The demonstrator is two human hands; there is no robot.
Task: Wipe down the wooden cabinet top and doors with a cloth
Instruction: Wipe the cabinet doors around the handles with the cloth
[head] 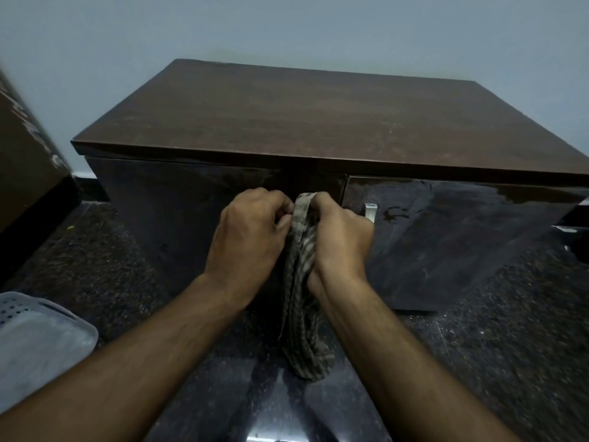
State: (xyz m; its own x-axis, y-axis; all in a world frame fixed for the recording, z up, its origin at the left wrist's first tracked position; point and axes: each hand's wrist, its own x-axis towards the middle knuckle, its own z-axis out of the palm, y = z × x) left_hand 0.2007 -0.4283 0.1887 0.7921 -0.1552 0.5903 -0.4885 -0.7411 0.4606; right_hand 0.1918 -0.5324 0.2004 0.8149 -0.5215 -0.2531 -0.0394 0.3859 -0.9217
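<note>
A low dark wooden cabinet stands against the wall, its brown top point(302, 116) bare. Its two glossy doors face me: the left door point(159, 218) and the right door point(446, 244), which carries a small metal handle point(370, 212). A grey striped cloth point(302, 314) hangs in front of the gap between the doors. My left hand point(251, 231) pinches the cloth's upper edge. My right hand point(341, 237) grips the cloth just beside it, and the lower end dangles toward the floor.
The floor point(95, 266) is dark speckled stone. A pale perforated plastic basket point(38, 339) sits at the lower left. A brown panel or box point(22, 148) leans at the far left. A plain pale wall point(287, 27) runs behind the cabinet.
</note>
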